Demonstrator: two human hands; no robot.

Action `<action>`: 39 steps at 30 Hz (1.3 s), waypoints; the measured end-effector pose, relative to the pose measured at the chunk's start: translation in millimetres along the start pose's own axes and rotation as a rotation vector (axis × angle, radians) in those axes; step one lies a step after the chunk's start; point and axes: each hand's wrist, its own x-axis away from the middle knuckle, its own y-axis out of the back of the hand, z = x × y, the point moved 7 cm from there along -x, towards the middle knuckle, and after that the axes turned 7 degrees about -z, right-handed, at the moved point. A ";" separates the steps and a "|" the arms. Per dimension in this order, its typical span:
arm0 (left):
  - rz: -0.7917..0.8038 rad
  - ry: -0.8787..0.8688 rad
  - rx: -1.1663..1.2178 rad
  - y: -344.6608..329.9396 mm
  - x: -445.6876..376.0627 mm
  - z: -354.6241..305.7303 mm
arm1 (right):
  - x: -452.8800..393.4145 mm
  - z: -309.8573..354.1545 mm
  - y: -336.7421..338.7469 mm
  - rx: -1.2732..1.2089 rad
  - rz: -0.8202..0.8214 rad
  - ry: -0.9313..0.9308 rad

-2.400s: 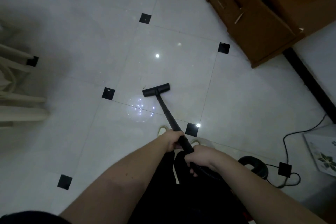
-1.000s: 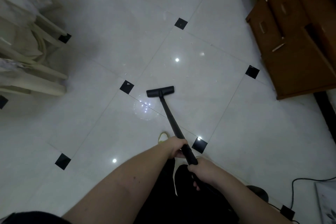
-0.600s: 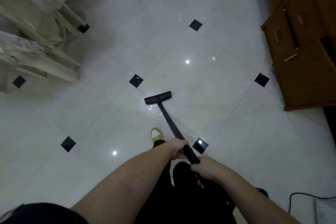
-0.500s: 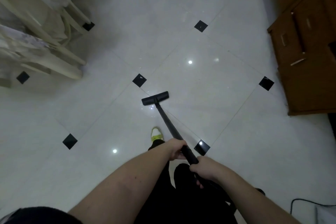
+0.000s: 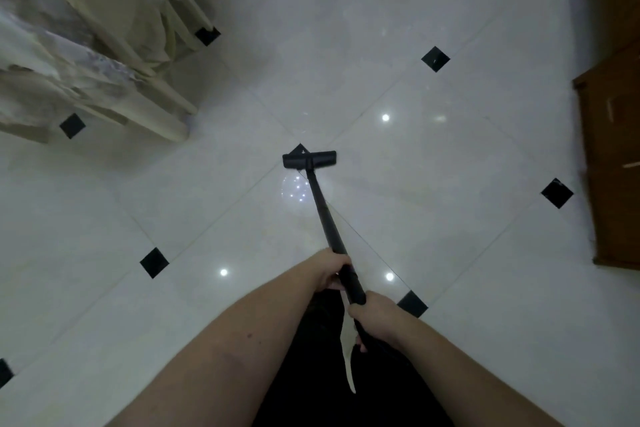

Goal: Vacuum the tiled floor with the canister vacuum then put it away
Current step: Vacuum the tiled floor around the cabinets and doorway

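White glossy tiled floor (image 5: pixel 433 166) with black diamond insets, mid-sweep.
Both hands grip the long black vacuum wand (image 5: pixel 323 215): left hand (image 5: pixel 329 270) nearer the flat black floor head (image 5: pixel 309 159) ahead, right hand (image 5: pixel 372 314) behind.

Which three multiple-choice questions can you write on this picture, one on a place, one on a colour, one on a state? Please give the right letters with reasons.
1. Where does the floor head rest?
A. on a black corner inset
B. under the cabinet
C. on a rug

2. What colour is the wand?
A. white
B. black
C. red

3. How is the wand held?
A. left hand only
B. both hands
C. not held

Key: 1 A, the head covers a black diamond; 2 B, it is black throughout; 3 B, the left hand and the right hand both grip it.
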 end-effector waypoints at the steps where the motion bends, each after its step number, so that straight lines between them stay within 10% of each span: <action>1: 0.005 -0.011 -0.005 4.8 -2.1 -6.6 | -2.8 7.6 -1.0 0.001 -0.007 0.000; 14: -0.011 -0.084 0.056 48.9 -25.6 -89.3 | -34.1 94.6 11.1 -0.070 -0.063 0.007; 39: -0.077 -0.018 0.129 -41.8 16.0 -102.0 | -22.5 53.8 103.6 0.009 -0.002 0.055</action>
